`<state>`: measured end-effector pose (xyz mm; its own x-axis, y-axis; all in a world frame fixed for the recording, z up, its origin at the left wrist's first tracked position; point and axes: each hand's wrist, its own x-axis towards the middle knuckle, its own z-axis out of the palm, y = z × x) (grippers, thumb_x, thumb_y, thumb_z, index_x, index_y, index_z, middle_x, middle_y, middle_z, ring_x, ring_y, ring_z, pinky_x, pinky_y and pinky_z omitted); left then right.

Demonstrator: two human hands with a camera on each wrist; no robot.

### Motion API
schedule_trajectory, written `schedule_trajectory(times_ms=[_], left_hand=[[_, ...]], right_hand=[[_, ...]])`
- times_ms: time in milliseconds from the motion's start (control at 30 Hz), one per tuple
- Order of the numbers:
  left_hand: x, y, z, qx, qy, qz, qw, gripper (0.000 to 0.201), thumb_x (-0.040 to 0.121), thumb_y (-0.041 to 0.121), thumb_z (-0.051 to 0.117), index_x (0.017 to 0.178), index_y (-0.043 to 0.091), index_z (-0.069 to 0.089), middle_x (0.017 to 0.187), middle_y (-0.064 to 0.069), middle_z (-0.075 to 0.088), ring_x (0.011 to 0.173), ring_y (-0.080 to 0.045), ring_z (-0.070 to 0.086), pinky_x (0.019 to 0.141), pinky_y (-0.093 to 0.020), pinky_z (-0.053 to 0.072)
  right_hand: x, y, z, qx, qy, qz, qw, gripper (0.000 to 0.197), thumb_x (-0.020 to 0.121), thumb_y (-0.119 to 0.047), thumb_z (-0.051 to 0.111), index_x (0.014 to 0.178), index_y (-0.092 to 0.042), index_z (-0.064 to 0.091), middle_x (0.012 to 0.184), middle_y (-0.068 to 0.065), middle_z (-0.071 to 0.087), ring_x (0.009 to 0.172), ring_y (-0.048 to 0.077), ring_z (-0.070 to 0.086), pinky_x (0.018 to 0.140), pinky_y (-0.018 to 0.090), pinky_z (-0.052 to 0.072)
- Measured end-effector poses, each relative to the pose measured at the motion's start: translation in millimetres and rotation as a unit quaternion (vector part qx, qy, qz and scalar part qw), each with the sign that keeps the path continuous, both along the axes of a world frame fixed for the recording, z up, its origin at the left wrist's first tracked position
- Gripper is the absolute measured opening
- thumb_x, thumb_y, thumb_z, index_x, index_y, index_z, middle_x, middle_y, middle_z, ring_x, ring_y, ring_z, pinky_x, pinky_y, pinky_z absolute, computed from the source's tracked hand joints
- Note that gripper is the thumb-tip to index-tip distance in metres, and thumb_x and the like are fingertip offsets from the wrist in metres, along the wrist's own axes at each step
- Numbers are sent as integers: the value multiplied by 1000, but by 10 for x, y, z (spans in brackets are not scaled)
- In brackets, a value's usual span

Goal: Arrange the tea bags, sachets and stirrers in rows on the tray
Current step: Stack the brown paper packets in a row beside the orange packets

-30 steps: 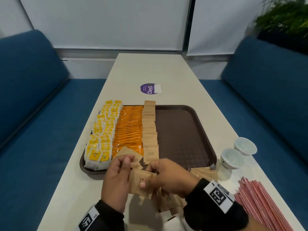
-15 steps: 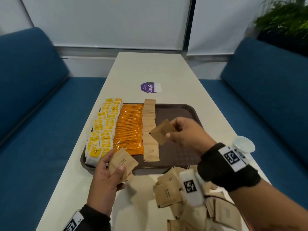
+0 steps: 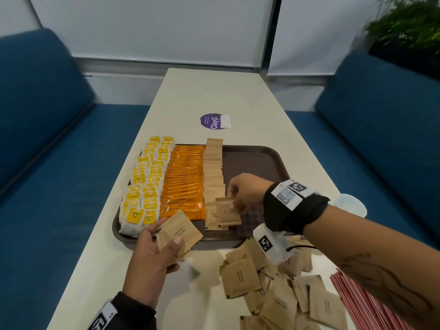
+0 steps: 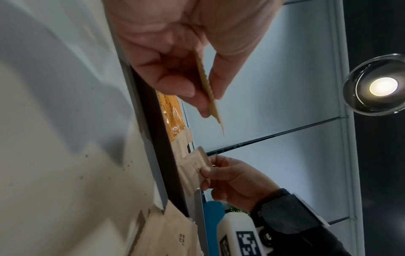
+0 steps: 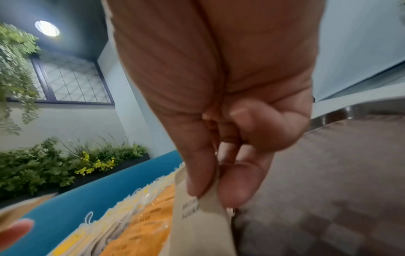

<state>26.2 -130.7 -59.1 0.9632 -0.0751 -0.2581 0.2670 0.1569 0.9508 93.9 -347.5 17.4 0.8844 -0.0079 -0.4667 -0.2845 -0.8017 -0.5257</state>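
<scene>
A brown tray holds rows of yellow tea bags, orange sachets and brown sugar sachets. My right hand pinches one brown sugar sachet low over the near end of the brown row; the same sachet shows in the right wrist view. My left hand holds a small stack of brown sugar sachets just in front of the tray's near edge, seen edge-on as a sachet stack. Loose brown sachets lie piled on the table. Red stirrers lie at the near right.
The tray's right half is bare. A white cup stands on the table right of the tray. A purple round sticker lies beyond the tray. Blue sofas flank the long white table.
My right hand took a sachet from the left hand's stack, lifted it over the tray, then lowered it toward the near end of the brown row. The left hand stayed near the tray edge.
</scene>
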Motion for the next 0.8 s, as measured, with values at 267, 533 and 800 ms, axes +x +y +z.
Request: schedule_trajectory(times_ms=[267, 533, 800], left_hand=[[29, 43, -31, -4, 15, 6, 1000, 34, 88, 10, 60, 107, 35, 48, 109, -6, 62, 89, -25, 60, 61, -33, 46], [38, 68, -45, -6, 11, 13, 1000, 34, 88, 8, 59, 109, 33, 49, 107, -7, 63, 86, -24, 60, 59, -32, 45], [58, 52, -71, -1, 9, 5, 1000, 34, 87, 9, 60, 104, 36, 50, 112, -8, 60, 89, -26, 59, 57, -32, 45]], right_hand=[[109, 126, -98, 12, 74, 20, 997, 18, 85, -7, 67, 98, -12, 55, 77, 1, 66, 59, 9, 62, 48, 15, 45], [113, 146, -73, 51, 72, 3, 996, 21, 85, -9, 67, 104, -11, 59, 79, 1, 68, 60, 9, 63, 61, 21, 49], [133, 254, -276, -80, 75, 37, 993, 30, 88, -11, 65, 116, -2, 58, 105, 12, 71, 91, 22, 70, 87, 37, 55]])
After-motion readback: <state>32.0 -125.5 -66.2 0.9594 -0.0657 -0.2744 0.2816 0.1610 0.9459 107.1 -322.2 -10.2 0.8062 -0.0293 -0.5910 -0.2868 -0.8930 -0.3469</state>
